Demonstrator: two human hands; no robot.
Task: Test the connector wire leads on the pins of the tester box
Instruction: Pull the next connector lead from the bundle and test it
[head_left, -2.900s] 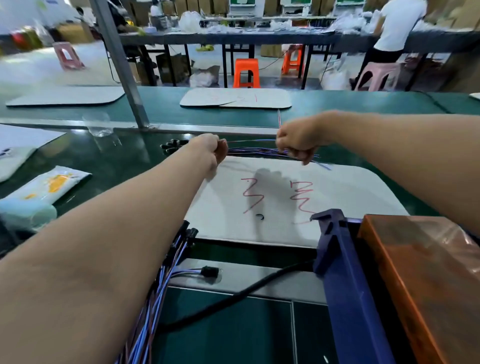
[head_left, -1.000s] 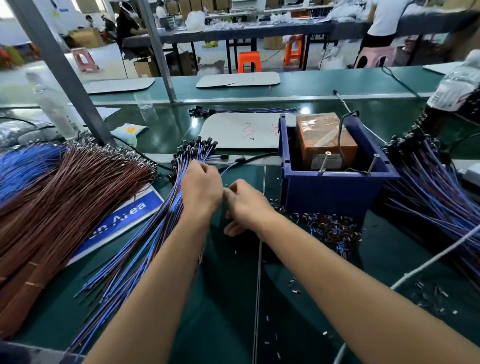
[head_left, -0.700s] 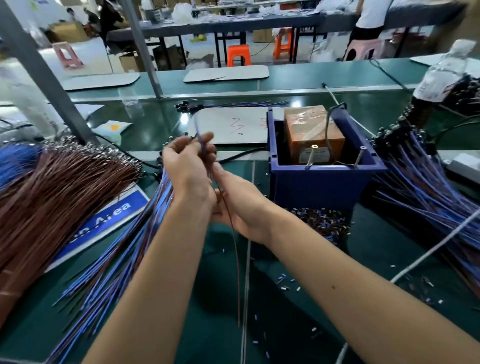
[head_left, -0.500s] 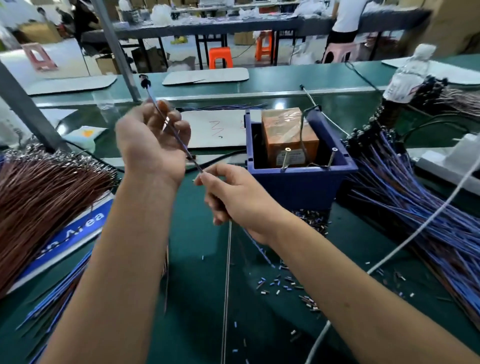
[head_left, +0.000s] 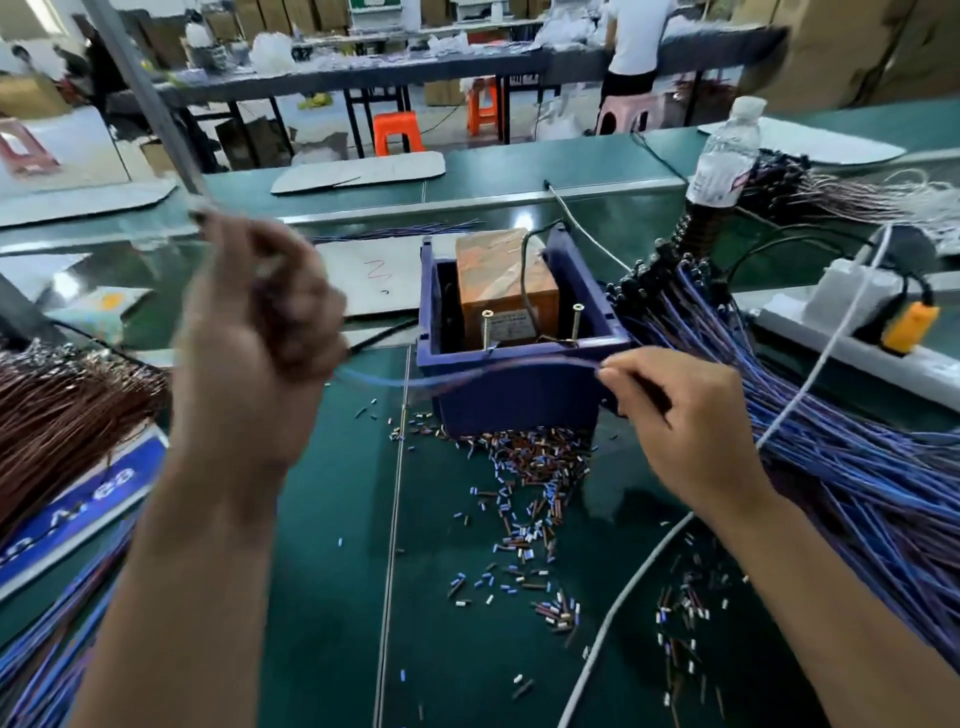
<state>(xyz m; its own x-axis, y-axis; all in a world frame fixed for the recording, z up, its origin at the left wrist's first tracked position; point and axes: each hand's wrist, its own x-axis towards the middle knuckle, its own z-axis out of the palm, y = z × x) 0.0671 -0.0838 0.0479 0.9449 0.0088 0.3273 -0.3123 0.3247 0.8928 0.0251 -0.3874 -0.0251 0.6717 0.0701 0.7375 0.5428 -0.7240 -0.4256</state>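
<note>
A thin blue connector wire (head_left: 467, 370) is stretched in front of the blue tester box (head_left: 519, 395), which is set on a dark green surface (head_left: 332, 519). One end is clamped in the curled fingers of the raised, blurred left hand (head_left: 254, 353); the other end is pinched between thumb and fingertips of the right hand (head_left: 675, 415). Inside the box an orange block (head_left: 498, 280) is seen, with two upright screw pins (head_left: 487, 327) at its near edge. Cut wire scraps (head_left: 524, 499) are scattered on the surface before the box. Bundles of blue wires (head_left: 831, 426) are piled at right, brown wires (head_left: 57, 415) at left. A water bottle (head_left: 724, 156) and a white power strip (head_left: 852, 306) are placed behind at right. Beyond, workbenches, orange stools (head_left: 395, 132) and a standing person (head_left: 634, 47) are visible.
</note>
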